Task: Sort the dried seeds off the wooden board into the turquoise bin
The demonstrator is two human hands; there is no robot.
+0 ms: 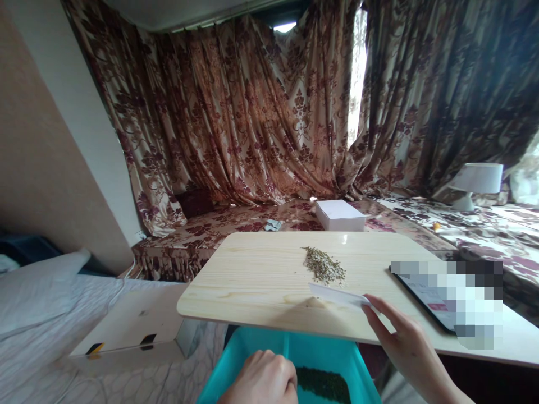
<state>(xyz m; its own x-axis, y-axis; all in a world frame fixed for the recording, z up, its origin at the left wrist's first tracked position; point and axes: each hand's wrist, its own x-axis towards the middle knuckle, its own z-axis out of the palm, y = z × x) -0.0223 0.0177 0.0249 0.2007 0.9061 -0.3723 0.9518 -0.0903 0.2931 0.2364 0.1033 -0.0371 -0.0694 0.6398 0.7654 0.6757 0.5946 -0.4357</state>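
Note:
My right hand (398,331) pinches the end of a thin white card (339,295) between thumb and fingers. The card stands on its edge over the pale wooden tabletop (248,269), on the near side of a pile of small green and whitish grains (324,266). My left hand (265,379) is closed above a teal tub (236,348), just below the table's near edge. Its fingers curl away from view, so whatever they hold is hidden. Dark green small grains (324,384) lie in the tub's right compartment, beside a divider; my left hand covers much of the left part.
A tablet-like device (425,303), partly blurred out, lies on the table's right side. Behind the table is a white box (341,213) on a patterned surface. A larger white carton (130,320) sits at left on the bed, and a lamp (478,179) stands far right.

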